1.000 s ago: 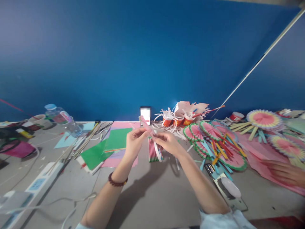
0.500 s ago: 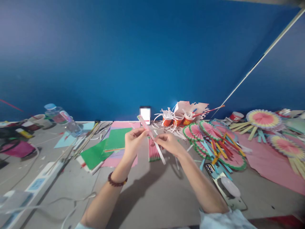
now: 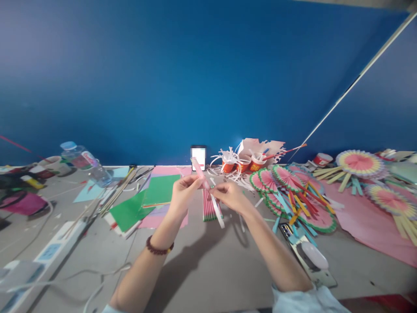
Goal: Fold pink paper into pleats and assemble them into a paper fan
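My left hand (image 3: 185,191) pinches a narrow pink folded paper strip (image 3: 199,173), which slants up and away past the fingertips. At its lower end, close to a green edge, the fingertips of my right hand (image 3: 230,194) are closed on a thin white strip (image 3: 217,211). The white strip hangs down towards me; whether it is paper or tape backing I cannot tell. Below the hands lies a pleated pink paper piece (image 3: 210,204) with green edges, partly covered by the strip and the right fingers.
Green paper sheets (image 3: 162,190) lie left of my hands. A lit phone (image 3: 198,158) leans against the blue wall. Red cups (image 3: 257,162) with white strips stand behind. Finished paper fans (image 3: 316,215) and a phone (image 3: 306,252) lie right; a bottle (image 3: 86,163) and power strip (image 3: 48,256) left.
The pink strip has turned slightly more upright, and the white strip's hanging end has swung a little left. Both hands keep their pinch and have barely moved.
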The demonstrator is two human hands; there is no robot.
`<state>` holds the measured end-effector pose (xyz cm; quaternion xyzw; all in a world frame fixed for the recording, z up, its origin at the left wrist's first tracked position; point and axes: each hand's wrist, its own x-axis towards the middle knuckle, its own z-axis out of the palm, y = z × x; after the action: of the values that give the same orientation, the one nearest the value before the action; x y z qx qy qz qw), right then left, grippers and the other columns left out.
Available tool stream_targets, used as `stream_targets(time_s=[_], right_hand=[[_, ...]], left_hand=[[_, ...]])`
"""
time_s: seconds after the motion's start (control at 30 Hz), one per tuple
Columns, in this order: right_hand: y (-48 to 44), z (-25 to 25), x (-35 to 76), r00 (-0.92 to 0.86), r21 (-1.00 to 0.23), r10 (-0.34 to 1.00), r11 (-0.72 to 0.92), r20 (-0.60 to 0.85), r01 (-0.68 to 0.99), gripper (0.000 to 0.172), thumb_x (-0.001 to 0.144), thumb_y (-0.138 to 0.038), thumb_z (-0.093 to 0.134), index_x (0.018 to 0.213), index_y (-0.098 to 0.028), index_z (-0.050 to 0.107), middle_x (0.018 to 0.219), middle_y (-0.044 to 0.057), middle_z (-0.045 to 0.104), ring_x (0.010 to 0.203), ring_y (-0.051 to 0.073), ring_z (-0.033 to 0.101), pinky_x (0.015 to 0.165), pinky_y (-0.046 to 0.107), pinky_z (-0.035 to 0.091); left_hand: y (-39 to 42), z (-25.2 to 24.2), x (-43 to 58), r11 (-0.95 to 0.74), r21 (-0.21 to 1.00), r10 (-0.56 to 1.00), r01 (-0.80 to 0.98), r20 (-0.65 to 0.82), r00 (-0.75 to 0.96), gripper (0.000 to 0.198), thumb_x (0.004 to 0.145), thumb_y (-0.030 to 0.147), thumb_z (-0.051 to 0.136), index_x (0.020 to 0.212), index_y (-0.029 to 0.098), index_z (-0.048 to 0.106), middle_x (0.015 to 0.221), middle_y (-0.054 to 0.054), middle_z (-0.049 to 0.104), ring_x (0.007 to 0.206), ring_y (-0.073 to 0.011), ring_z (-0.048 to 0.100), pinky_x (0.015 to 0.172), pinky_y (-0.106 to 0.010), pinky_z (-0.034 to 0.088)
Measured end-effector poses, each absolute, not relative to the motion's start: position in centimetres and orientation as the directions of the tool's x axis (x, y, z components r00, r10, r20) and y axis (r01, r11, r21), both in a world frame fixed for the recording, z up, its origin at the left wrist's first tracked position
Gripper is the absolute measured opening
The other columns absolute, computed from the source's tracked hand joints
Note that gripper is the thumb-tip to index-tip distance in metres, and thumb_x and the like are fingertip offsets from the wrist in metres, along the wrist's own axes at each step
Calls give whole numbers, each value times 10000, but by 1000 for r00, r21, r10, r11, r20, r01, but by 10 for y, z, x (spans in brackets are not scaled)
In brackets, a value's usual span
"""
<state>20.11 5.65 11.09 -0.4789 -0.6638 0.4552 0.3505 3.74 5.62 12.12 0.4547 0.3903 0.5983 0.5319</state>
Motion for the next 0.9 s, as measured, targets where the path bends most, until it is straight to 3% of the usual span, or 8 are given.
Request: stream_targets(time_s=[0.23,0.43,0.57,0.7,0.9], right_hand=[[56,112,197,-273,-923,957,188,95,336,315,803,-376,560,651,-143,706,477,-33,466,453,74,365,460,213,265],[57,110,198,-265,-933,959,184,102,308,306,802,-382,560,678,-143,706,547,0,574,488,91,433,475,212,328],[57,111,199,-253,-939,965,153,74,307,319,813,-397,542,702,-144,701,577,5,595,477,85,421,454,208,316],[54,117,198,-252,-956,968,91,19,278,371,806,-457,557,651,-143,678,483,-27,500,422,66,363,423,205,274],[53,120,195,-274,-966,961,36,-37,257,385,789,-464,557,607,-146,677,510,4,558,460,89,428,443,218,315]], left_hand=[[61,116,37,-162,927,983,-339,181,24,173,694,318,752,681,160,684,653,1,693,610,-107,618,651,-219,510],[63,114,36,-149,959,974,-240,184,129,199,606,269,813,738,155,717,754,-25,724,706,-145,652,697,-237,511],[63,111,38,-174,974,981,-147,185,61,154,637,281,787,698,153,725,722,-33,722,679,-149,649,662,-235,504],[62,110,40,-174,975,984,-140,178,16,158,648,294,775,696,154,720,698,-35,723,660,-156,654,647,-243,506],[61,111,37,-176,979,984,-101,172,-53,180,622,304,793,681,149,724,692,-40,726,638,-155,653,634,-242,510]])
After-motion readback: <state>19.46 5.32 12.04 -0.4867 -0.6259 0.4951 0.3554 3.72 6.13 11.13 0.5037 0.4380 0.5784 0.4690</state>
